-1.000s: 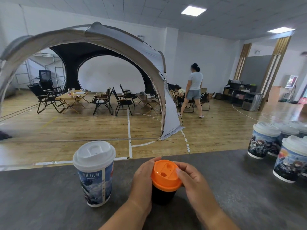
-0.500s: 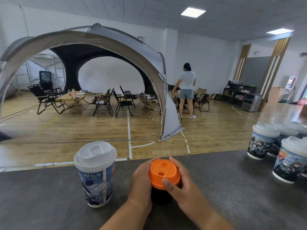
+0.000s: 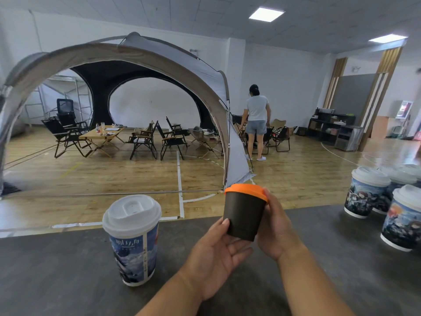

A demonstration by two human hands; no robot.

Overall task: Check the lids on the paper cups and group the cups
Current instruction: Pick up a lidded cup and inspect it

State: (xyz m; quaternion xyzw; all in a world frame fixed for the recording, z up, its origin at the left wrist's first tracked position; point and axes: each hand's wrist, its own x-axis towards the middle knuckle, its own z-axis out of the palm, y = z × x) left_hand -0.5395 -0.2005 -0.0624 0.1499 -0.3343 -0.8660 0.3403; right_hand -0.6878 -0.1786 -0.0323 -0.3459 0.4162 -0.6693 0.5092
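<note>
Right hand (image 3: 278, 226) in a grip around the orange-lidded cup (image 3: 245, 215), left hand (image 3: 218, 256) flat-open just beneath.

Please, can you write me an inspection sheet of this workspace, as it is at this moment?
Surface: dark grey table, matt.
Job's things: dark cup with orange lid on, held above the table; tall printed cup, white lid on, standing at the left; white-lidded printed cups grouped at the right edge.
Clutter: nothing seen.
Hands: right hand grips the dark cup's side; left hand open beneath it, thumb touching the cup.
Cables: nothing seen.
Surroundings: tent, folding chairs, standing person, shelf, wooden floor.
</note>
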